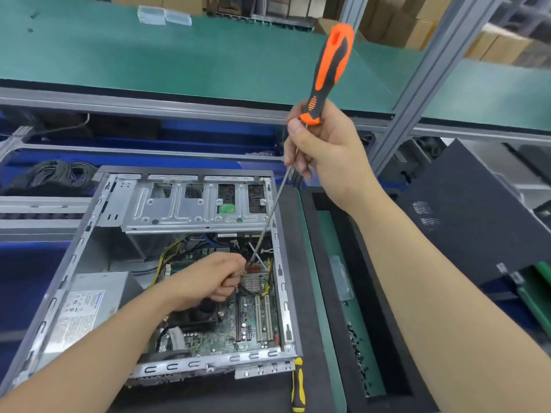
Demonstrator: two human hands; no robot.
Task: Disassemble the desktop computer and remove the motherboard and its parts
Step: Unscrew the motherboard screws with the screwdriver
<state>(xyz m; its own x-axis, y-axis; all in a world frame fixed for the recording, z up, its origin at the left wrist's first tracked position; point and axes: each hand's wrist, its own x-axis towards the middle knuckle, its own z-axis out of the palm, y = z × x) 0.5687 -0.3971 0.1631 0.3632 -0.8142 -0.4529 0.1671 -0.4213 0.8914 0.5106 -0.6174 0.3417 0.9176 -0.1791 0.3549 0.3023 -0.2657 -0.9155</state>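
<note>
head cam | faces forward-down | close over open case [281, 281]

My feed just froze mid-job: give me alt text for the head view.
The right hand holds a long orange-and-black screwdriver just below its handle, tip down at the motherboard inside the open computer case. The left hand is curled over the board beside the tip; whether it holds anything is unclear.

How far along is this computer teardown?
Early. Done: the case is open. In hand: the right hand holds the screwdriver, tip down at the motherboard, while the left hand grips what looks like a cable. Left: motherboard, power supply and drive cage all sit inside.
</note>
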